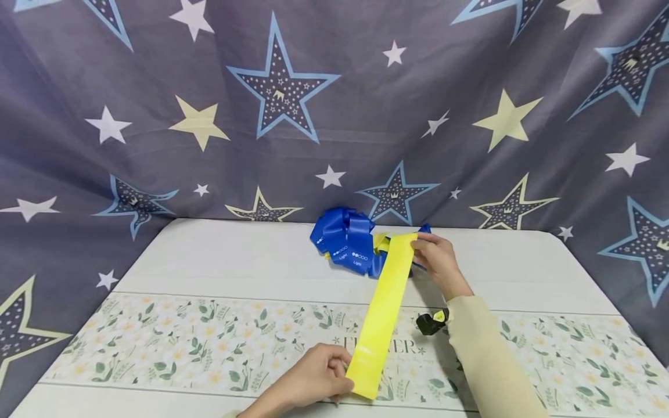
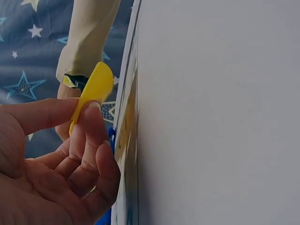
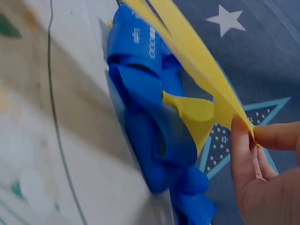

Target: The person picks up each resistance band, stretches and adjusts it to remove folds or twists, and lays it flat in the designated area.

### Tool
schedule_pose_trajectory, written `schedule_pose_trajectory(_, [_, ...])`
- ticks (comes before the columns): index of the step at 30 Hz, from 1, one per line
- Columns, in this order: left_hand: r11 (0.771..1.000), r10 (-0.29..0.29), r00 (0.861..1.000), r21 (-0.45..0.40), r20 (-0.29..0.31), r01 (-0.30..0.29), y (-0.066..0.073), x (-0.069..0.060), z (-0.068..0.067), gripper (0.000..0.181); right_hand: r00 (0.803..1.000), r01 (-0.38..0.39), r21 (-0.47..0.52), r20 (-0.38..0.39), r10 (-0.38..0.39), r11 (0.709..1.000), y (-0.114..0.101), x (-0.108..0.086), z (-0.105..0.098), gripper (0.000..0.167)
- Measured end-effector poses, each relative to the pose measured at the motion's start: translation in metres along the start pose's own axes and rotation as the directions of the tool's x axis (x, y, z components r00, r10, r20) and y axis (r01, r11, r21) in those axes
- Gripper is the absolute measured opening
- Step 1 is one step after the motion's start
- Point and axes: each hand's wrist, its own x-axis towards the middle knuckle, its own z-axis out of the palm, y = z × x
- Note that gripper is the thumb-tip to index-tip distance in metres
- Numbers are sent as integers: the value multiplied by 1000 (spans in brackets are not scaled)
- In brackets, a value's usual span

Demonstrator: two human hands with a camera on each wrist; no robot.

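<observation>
A flat yellow resistance band [image 1: 384,313] is stretched out lengthwise above the table, slanting from near left to far right. My left hand [image 1: 317,371] pinches its near end between thumb and index finger; in the left wrist view that yellow end [image 2: 99,84] shows edge-on, the other fingers loosely bent. The far end is pinched by my right hand [image 1: 439,264], whose thumb and fingertips meet on the band in the right wrist view. Behind the band lies a heap of blue resistance bands [image 1: 342,241] printed "Light", with another yellow piece [image 3: 197,115] among them.
The white table [image 1: 225,255] carries a floral strip [image 1: 209,342] with lettering partly covered by the yellow band. A star-patterned cloth [image 1: 292,168] hangs right behind the table. A small black object [image 1: 430,324] with a yellow patch shows at the right sleeve's cuff.
</observation>
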Motion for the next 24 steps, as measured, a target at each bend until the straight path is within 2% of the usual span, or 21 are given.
schedule_pose_trajectory(5, [1000,-20,1000,-13,-3,20,-8,-17,-11,10,999,5,17,32,-5,1000,1,-1,14,43])
schedule_pose_trajectory(12, [994,-82,997,-73,9,83,-17,-36,-26,10,996,-1,8,89,1,1000,1,-5,43,43])
schedule_pose_trajectory(18, [993,-112,994,-38,9,112,-21,-49,-37,5,992,17,-10,128,-16,1000,-2,-9,71,39])
schedule_pose_trajectory(24, [992,-106,991,-58,78,110,-25,-65,-56,29,985,9,25,172,-13,1000,1,-9,106,39])
